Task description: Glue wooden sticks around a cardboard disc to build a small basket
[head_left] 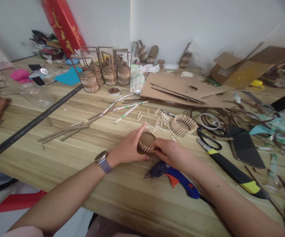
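While the left hand [132,141] is gripping a round stick basket [146,142] just beyond the blue glue gun [181,181], the right hand [169,151] is pinching its rim. One similar stick ring [183,123] is resting farther beyond the gun on the counter [65,171]. Four lidded baskets [124,73] with tall handles are standing well beyond the gun, leftward. Farther that way, one red box [65,29] is showing gold characters, too blurred to read. One black phone [243,144] and one black-and-yellow cutter [231,171] are lying right of the gun.

A plain, pale grey wall [172,23] stands behind the wood-grained desk [130,194]. Whitish floor [74,221] shows below the desk
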{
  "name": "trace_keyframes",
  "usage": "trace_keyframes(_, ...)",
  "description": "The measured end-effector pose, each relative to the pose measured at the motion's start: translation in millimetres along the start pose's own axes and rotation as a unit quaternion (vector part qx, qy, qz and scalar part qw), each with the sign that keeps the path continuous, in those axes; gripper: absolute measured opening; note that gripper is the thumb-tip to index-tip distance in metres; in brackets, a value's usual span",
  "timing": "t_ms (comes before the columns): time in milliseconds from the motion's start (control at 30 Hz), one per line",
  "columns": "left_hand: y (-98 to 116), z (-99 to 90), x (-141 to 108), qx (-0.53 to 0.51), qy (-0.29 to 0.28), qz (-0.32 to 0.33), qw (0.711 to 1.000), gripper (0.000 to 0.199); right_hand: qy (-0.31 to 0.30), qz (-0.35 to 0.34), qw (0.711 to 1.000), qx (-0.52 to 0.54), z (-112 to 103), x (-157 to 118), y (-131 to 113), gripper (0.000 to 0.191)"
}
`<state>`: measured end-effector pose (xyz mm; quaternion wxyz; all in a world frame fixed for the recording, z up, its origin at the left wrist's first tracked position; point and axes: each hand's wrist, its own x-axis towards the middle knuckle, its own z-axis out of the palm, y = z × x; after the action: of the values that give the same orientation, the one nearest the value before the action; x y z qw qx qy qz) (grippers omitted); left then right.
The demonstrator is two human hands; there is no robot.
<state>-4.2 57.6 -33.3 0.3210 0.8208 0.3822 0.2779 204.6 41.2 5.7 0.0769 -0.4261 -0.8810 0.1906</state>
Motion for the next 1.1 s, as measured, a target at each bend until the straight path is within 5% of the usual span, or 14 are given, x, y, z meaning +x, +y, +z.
trace_keyframes(267, 3.7, -1.3, 0.7, 0.0, -0.012, -0.018, 1.0, 0.133, -0.003, 0.0, 1.0, -0.018, 0.3, -0.5, 0.3, 0.01)
trace_keyframes(633, 3.5, 2.5, 1.0, 0.006, 0.023, -0.02, 1.0, 0.114, 0.001, 0.003, 1.0, 0.0, -2.7, -0.3, 0.0, 0.012)
trace_keyframes(733, 3.1, 2.2, -0.2, 0.005, 0.02, -0.016, 1.0, 0.108, 0.017, 0.019, 0.999, 0.038, -10.0, -3.0, 1.6, 0.029)
trace_keyframes(867, 3.0, 1.0, -1.0, 0.02, 0.016, 0.009, 1.0, 0.111, 0.046, 0.06, 0.996, 0.045, -26.8, -14.9, 2.3, 0.013)
trace_keyframes(967, 2.2, 1.5, -0.2, 0.02, 0.015, 0.007, 1.0, 0.12, -0.021, 0.084, 0.996, 0.021, -39.2, -32.8, -0.7, 0.029)
trace_keyframes(1100, 1.2, 6.6, 1.2, 0.004, 0.033, -0.014, 0.999, 0.129, -0.165, 0.14, 0.975, 0.051, -40.9, -58.3, -6.7, 0.022)
